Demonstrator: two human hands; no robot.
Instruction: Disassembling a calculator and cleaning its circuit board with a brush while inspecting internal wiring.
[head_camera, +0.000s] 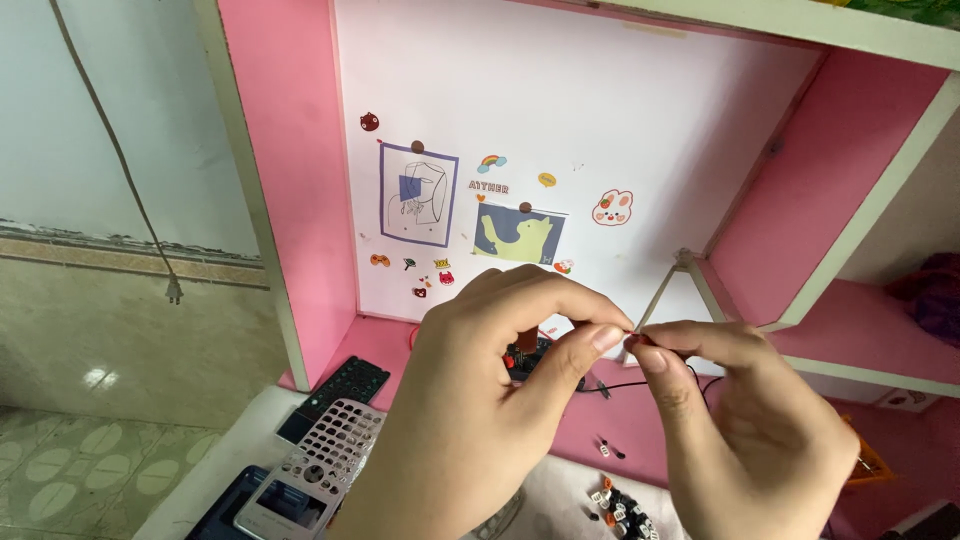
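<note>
My left hand (480, 400) and my right hand (750, 420) are raised in front of a pink desk hutch, fingertips meeting. Between thumb and forefinger of both hands I pinch a tiny bead (632, 340) on a thin black cord (640, 384) that hangs down and trails behind my hands. A small pile of black, white and orange beads (618, 505) lies on the desk below. A dark object (527, 357) with red parts shows behind my left hand, mostly hidden.
A grey calculator (318, 465) lies at the lower left on a dark blue case (228, 505), beside a black remote (345, 385). The white back panel (560, 120) carries stickers and two small pictures. A power cord with plug (172, 290) hangs on the left wall.
</note>
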